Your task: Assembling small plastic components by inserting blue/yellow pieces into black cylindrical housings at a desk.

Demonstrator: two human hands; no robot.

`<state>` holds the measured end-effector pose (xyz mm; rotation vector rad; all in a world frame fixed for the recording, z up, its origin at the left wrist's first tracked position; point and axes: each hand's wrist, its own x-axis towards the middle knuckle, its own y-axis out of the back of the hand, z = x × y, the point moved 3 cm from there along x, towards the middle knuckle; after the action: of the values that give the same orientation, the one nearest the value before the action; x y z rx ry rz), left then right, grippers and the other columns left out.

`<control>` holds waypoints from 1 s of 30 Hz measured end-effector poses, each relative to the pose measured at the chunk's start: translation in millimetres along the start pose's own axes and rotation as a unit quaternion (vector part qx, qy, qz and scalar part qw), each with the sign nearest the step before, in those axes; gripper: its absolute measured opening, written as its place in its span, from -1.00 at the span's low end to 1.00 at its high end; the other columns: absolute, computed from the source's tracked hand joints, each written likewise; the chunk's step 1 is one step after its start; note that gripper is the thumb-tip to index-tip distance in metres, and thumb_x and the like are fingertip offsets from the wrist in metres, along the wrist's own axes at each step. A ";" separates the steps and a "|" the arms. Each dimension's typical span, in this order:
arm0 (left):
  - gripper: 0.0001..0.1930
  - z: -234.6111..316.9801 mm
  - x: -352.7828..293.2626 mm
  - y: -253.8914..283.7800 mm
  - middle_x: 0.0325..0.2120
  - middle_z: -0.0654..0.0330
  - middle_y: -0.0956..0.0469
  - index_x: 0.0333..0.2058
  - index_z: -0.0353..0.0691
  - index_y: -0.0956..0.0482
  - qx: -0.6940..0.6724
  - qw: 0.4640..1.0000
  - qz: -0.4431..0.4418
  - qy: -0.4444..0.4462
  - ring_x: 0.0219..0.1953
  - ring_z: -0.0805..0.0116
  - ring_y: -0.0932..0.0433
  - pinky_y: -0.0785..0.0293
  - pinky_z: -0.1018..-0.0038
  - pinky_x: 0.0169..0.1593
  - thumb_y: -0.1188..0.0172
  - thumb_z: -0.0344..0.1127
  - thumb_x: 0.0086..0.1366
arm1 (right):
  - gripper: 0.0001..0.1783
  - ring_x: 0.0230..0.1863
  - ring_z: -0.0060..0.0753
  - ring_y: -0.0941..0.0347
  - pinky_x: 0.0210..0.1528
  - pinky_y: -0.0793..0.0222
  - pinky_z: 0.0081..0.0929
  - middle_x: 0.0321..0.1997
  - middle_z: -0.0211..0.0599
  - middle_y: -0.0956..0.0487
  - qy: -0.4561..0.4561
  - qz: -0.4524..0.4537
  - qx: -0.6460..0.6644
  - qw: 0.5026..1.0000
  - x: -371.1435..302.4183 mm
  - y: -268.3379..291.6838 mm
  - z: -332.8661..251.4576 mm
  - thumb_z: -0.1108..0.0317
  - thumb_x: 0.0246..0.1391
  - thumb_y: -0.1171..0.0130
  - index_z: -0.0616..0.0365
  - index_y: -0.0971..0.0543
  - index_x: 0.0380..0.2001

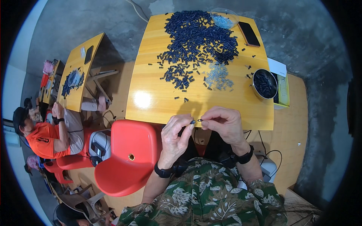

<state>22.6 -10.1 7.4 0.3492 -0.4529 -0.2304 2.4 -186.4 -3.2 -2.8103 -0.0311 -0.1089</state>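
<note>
Just above the near edge of the yellow table (158, 101), my left hand (174, 132) pinches a small black cylindrical part (193, 122) between thumb and fingers. Close to it, my right hand (225, 123) grips a tiny dark piece (200, 120) with thumb and forefinger; its exact kind is too small to tell. A small gap separates the two pieces. Beyond my hands lies a big heap of black cylindrical parts (200, 35), with a few strays nearer me. Beside its near end is a smaller heap of tiny clear pieces (218, 77).
A metal bowl (253, 87) with black parts stands at the table's right edge, beside a yellow box (287, 88). Far back are a clear bowl (236, 17) of light-blue pieces and a phone (249, 34). A red chair (134, 139) is left; another person (43, 137) sits farther left.
</note>
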 end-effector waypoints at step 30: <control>-0.81 14.9 13.8 4.2 -0.38 0.05 -0.57 -0.33 -0.32 -0.53 0.136 0.979 -0.067 -0.138 -0.23 0.01 -0.59 -0.50 0.26 -0.16 -0.29 -0.61 0.04 | -0.93 -0.41 -0.53 -0.58 -0.32 -0.48 -0.61 -0.42 -0.36 -0.64 -0.058 -0.092 -0.061 0.992 13.2 1.8 -5.0 0.51 0.07 -0.27 0.28 -0.65 -0.36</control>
<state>28.4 -14.5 26.8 0.6209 -0.7392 -0.3519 15.2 -189.5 1.9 -2.9264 -0.3217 0.0102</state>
